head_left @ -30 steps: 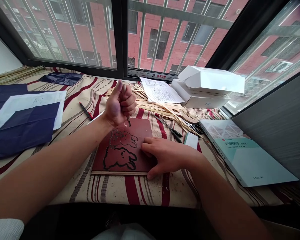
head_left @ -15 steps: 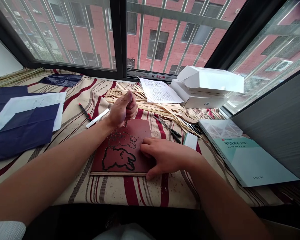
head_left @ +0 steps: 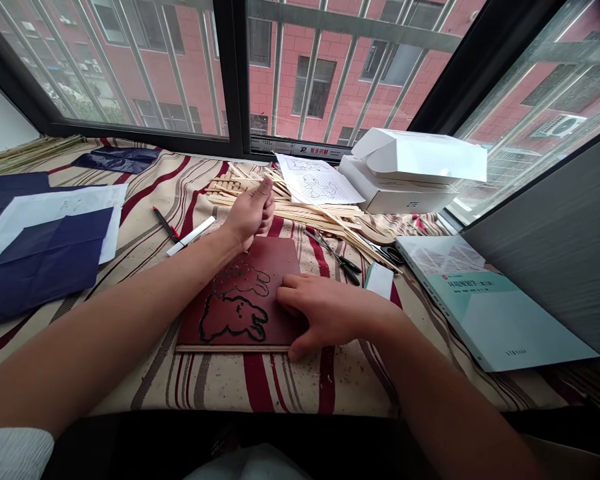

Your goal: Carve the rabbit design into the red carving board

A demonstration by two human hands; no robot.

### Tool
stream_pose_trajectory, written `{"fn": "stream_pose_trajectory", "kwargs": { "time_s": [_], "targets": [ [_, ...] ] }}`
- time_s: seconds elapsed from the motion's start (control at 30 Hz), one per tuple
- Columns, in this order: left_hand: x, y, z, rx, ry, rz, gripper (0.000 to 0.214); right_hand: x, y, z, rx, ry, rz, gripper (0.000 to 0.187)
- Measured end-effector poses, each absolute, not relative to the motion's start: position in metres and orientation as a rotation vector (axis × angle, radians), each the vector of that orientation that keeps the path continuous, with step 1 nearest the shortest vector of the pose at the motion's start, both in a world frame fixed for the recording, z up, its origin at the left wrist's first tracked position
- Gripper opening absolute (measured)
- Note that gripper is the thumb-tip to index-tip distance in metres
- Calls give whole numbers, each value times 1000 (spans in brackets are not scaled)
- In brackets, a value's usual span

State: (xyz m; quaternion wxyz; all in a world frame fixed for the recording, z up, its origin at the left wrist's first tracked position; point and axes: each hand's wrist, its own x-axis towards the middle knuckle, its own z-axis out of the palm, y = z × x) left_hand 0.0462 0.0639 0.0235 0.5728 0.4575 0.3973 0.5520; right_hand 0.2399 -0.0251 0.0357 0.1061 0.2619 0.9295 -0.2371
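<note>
A dark red carving board (head_left: 280, 267) with a cut animal outline lies on the striped cloth in front of me. My left hand (head_left: 251, 212) is closed in a fist round a small carving tool, at the board's far edge; the tool is mostly hidden in the fist. My right hand (head_left: 325, 312) lies flat on the board's right side with its fingers stretched out, pressing it down.
Dark blue carbon sheets on white paper (head_left: 45, 247) lie at left, with a red-black pen (head_left: 163, 223) and a white marker (head_left: 191, 235) nearby. Bamboo strips (head_left: 320, 213), a drawing sheet (head_left: 316, 180), scissors (head_left: 337, 257), a white box (head_left: 405, 173) and a teal book (head_left: 495, 307) lie at right.
My left fist has moved away from me, up to the board's far edge, and the tool's tip no longer shows. My right hand has stayed on the board.
</note>
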Motion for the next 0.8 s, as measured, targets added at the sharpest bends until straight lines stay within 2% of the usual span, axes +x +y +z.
{"fn": "stream_pose_trajectory", "kwargs": {
  "time_s": [0.23,0.43,0.57,0.67,0.8],
  "targets": [
    [50,55,18,987,962,1682,67,238,-23,38,779,2704,-749,49],
    [24,60,20,1023,701,1187,73,239,-24,35,792,2717,-760,49],
    [39,56,15,1028,639,944,72,239,-23,34,791,2716,-772,50],
    [56,48,21,953,646,1062,68,239,-23,34,796,2721,-781,49],
    [47,48,54,923,621,1444,64,240,-23,33,778,2762,-768,47]
  ]
}}
